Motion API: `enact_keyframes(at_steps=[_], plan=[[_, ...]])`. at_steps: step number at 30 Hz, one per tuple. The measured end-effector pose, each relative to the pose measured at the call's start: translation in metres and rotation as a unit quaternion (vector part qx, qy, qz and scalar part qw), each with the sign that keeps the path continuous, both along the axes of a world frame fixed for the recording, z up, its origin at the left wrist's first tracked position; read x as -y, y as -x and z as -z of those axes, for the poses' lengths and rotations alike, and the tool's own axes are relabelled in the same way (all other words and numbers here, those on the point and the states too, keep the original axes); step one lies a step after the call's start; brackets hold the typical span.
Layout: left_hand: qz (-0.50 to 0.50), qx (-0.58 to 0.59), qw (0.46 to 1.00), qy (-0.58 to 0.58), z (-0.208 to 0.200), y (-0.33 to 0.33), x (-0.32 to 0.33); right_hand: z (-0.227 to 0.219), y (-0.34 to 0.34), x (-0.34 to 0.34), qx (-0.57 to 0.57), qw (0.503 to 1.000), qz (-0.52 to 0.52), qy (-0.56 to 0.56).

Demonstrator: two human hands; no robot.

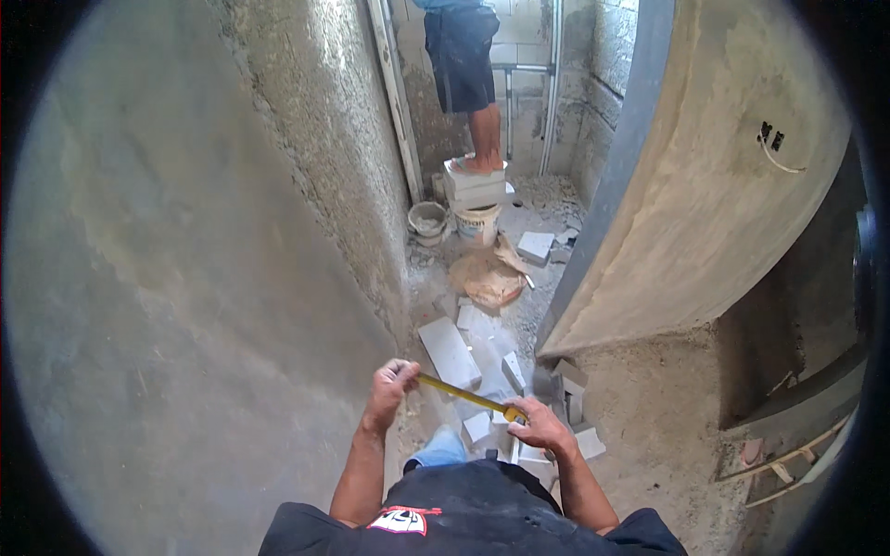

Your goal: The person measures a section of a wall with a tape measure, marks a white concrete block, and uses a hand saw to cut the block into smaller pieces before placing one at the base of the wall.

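A yellow tape measure [464, 394] is stretched out between my two hands at waist height. My left hand [395, 385] pinches the free end of its blade. The case sits in my right hand [540, 424], with the fingers closed round it. Below the blade, a long pale grey block [449, 352] lies on the dusty floor. Smaller cut block pieces [476, 427] are scattered beneath my hands, next to my feet.
Ahead, a person [468, 65] in dark shorts stands on blocks [475, 183] stacked over a white bucket [477, 225]. Another bucket [427, 222] stands beside it. Plastered walls [232, 278] flank the passage. A wooden ladder-like frame [788, 463] lies at right.
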State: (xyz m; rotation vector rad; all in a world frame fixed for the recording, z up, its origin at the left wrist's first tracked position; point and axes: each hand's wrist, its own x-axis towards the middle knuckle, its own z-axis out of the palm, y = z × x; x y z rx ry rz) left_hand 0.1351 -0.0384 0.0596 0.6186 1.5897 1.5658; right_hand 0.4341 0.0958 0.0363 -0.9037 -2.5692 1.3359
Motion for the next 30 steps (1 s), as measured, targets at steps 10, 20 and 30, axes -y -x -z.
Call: enact_keyframes(at_steps=[10,20,30], plan=[[-0.186,0.057,0.981,-0.03,0.015,0.05,0.028,0.003,-0.014,-0.015,0.034,0.999,-0.004,0.027],[-0.163,0.102,0.981,0.026,0.061,0.09,-0.01,0.036,0.014,-0.049,0.084,0.996,0.029,-0.026],[-0.116,0.045,0.984,0.125,0.081,0.183,-0.083,0.035,0.123,-0.135,0.15,0.985,0.075,-0.046]])
